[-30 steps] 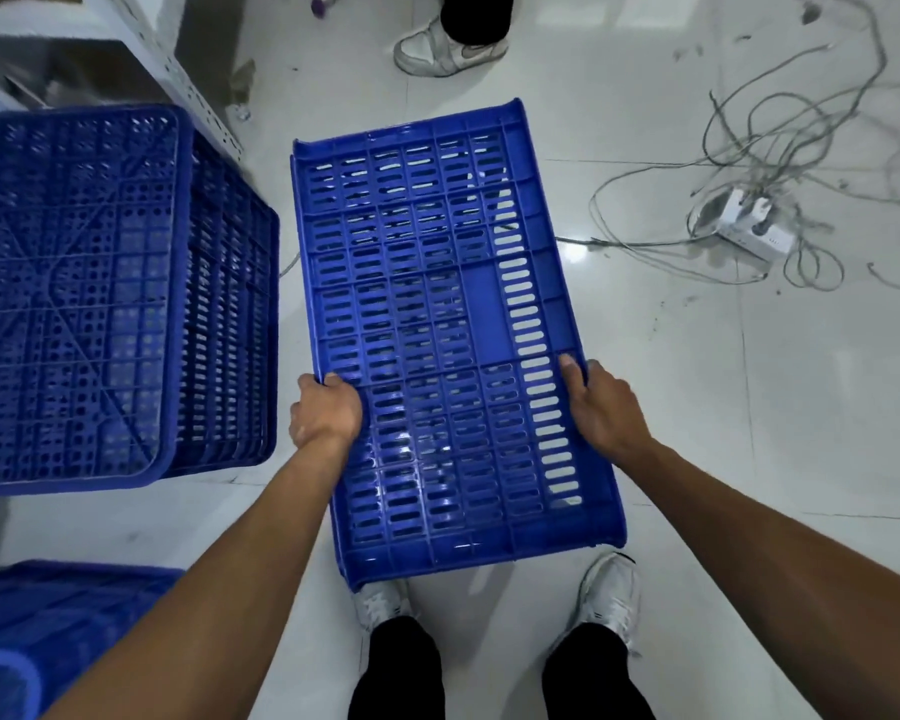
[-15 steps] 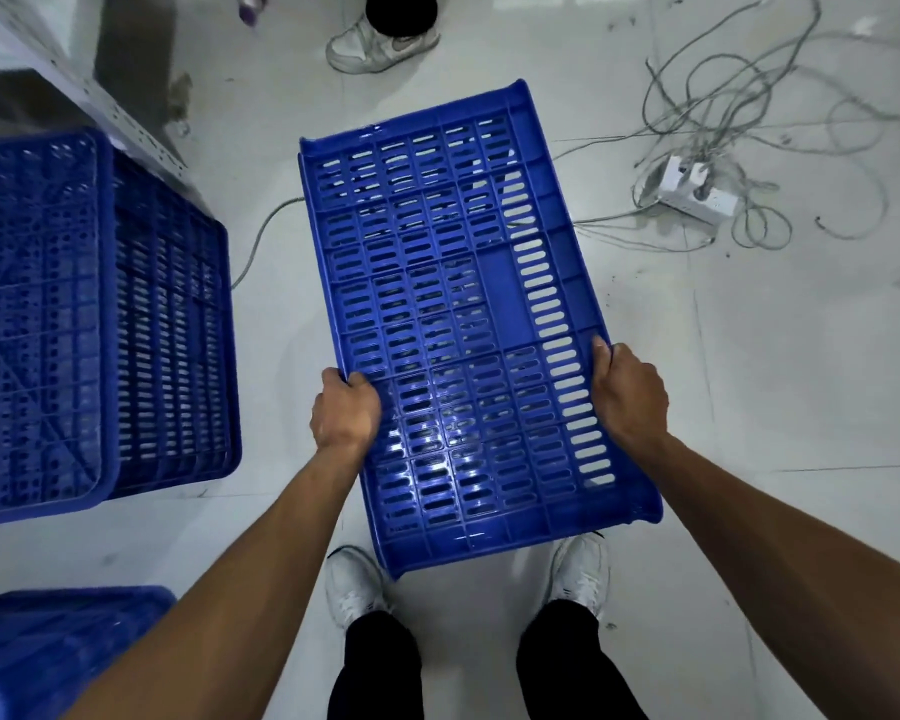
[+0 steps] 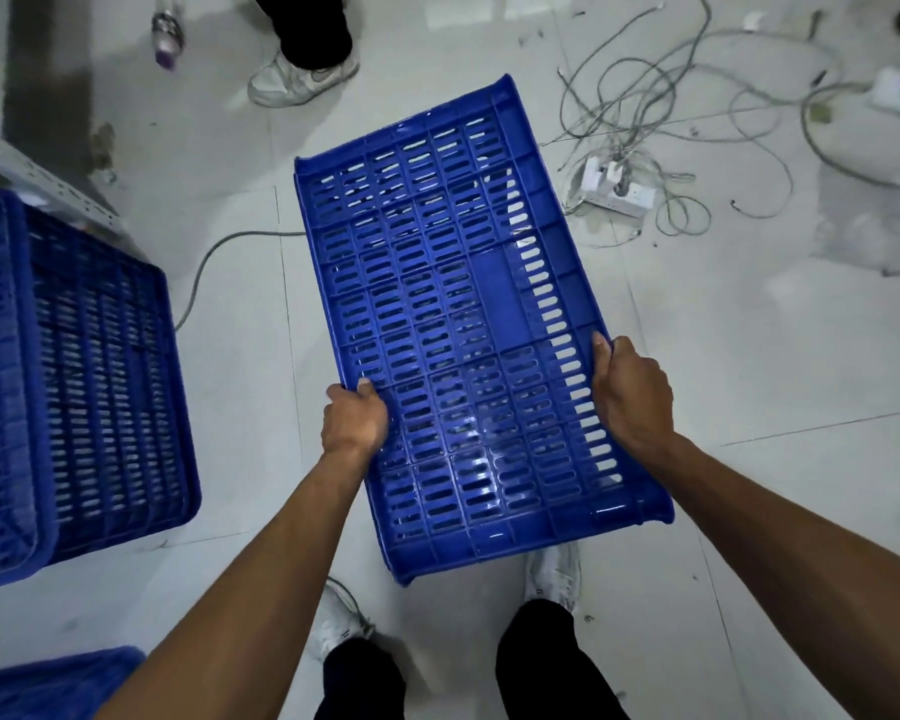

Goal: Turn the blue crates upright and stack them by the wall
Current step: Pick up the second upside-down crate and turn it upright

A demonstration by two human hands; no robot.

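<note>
I hold a blue slotted crate [image 3: 453, 304] off the floor in front of me, one broad slotted face turned up toward the camera. My left hand [image 3: 354, 420] grips its left long edge. My right hand [image 3: 630, 392] grips the right long edge. A second blue crate [image 3: 89, 376] stands at the left, its slotted base facing up. The corner of a third blue crate [image 3: 48, 683] shows at the bottom left.
A tangle of grey cables [image 3: 661, 101] and a white power strip [image 3: 619, 189] lie on the floor at upper right. Another person's white shoe [image 3: 302, 77] is at top centre. A perforated metal shelf post [image 3: 53, 189] runs behind the left crate. My own shoes are below the crate.
The held crate has swung rightward and its far end has tilted to the right. The view has shifted, so the left crate sits further toward the left edge.
</note>
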